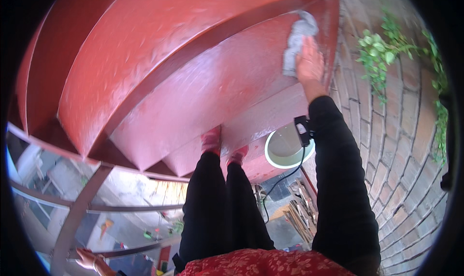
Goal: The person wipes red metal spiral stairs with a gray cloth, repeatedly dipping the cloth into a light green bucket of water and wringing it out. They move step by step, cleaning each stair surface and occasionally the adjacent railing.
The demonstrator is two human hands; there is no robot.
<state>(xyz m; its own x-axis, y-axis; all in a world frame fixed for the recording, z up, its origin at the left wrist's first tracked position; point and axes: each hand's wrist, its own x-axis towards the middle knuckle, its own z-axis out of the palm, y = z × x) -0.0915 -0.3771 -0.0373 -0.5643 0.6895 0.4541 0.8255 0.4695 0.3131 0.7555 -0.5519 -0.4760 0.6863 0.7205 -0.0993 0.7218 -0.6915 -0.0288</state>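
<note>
My right hand (310,62) lies flat, its palm pressing the edge of a damp-looking grey cloth (292,53) against a red stair tread (232,72), close to the brick wall side. The cloth is bunched and stretches past the fingertips. At the lower left, my left hand (85,258) is on the curved metal railing (127,252); how far its fingers close round the bar is hard to tell. A pale green basin (286,161) with cloudy water stands on a lower step, beneath my right forearm.
Red steps fan upward at the upper left. A brick wall (391,138) with a trailing green plant (377,47) borders the right side. The railing runs along the left, above a lower floor with a pile of wood strips (299,218). A black cable hangs from my right wrist.
</note>
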